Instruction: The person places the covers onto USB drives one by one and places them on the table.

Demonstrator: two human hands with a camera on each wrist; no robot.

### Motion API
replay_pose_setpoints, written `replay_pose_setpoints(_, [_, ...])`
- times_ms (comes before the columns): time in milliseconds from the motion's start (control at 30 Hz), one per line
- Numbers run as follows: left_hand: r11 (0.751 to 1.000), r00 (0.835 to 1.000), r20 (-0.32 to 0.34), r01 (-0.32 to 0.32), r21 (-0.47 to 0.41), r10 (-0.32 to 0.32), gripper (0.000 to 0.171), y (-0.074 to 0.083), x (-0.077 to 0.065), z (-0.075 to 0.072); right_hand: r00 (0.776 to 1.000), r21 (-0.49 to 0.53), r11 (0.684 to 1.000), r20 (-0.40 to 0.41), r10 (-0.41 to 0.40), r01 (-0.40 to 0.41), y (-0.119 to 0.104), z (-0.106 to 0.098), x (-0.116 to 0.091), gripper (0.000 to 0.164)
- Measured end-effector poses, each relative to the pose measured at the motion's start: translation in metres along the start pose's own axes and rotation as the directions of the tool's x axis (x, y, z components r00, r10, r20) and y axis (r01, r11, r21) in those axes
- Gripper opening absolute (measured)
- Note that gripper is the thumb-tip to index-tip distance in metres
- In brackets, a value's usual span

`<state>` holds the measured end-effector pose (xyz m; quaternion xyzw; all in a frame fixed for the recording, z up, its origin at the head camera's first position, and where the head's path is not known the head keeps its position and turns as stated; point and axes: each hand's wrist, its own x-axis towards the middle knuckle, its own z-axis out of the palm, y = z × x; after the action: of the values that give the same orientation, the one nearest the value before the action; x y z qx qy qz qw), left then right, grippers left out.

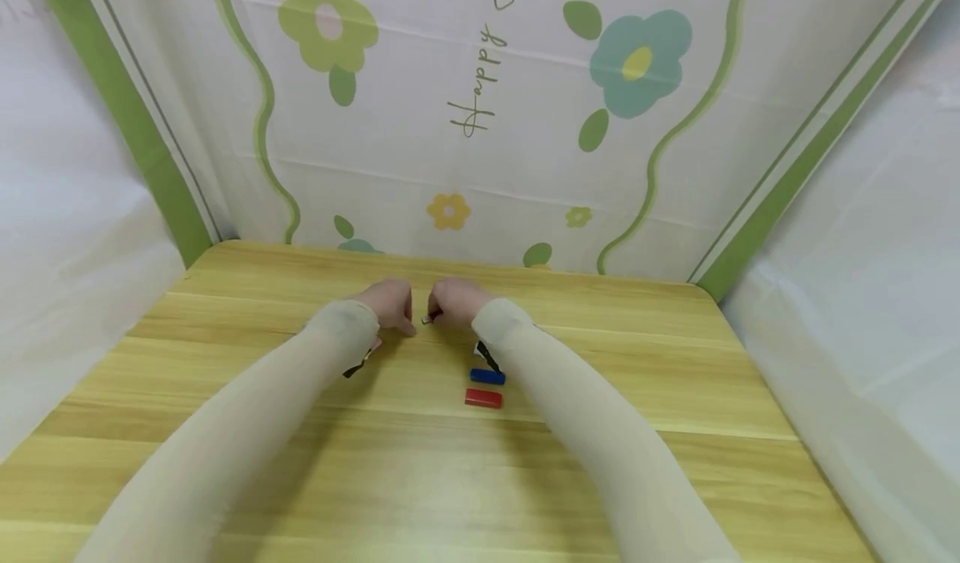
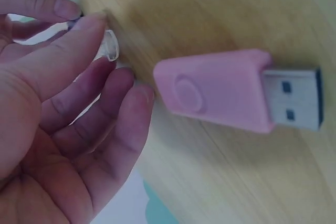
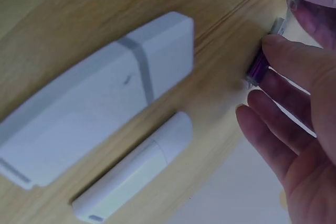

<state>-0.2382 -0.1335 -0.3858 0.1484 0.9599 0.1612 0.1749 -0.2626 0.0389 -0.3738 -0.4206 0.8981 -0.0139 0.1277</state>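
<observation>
Both hands meet over the far middle of the table. Thumb and fingers of my right hand (image 1: 459,300) pinch a small purple USB stick (image 3: 258,66), its metal plug pointing towards the other hand. My left hand (image 1: 392,303) pinches a small clear plastic cap (image 2: 109,45) between thumb and index finger, its other fingers loosely bent. In the right wrist view the cap is just off the plug end. A pink USB stick (image 2: 215,90) with its metal plug bare lies on the wooden table beside the left hand.
Two white sticks, a wide one (image 3: 105,98) and a narrow one (image 3: 142,166), lie by the right wrist. Nearer along the table (image 1: 420,480) are a blue stick (image 1: 487,376) and a red stick (image 1: 483,398). A flowered cloth (image 1: 420,154) hangs behind the table.
</observation>
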Motion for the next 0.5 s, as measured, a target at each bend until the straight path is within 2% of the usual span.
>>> replay_pose_setpoints(200, [0.999, 0.999, 0.02, -0.041, -0.024, 0.042, 0.011, 0.001, -0.005, -0.002, 0.999, -0.057, 0.998, 0.0, 0.036, -0.036, -0.003, 0.001, 0.0, 0.014])
replay_pose_setpoints(367, [0.999, 0.997, 0.056, -0.049, -0.018, 0.05, 0.013, 0.007, -0.009, -0.001, 0.999, -0.073, 0.996, 0.009, 0.042, -0.042, -0.009, 0.0, -0.001, 0.031])
replay_pose_setpoints(500, [0.999, 0.998, 0.051, -0.042, -0.019, 0.043, 0.016, 0.008, -0.01, 0.001, 0.999, -0.074, 0.996, 0.006, 0.041, -0.041, -0.014, -0.005, -0.007, 0.035])
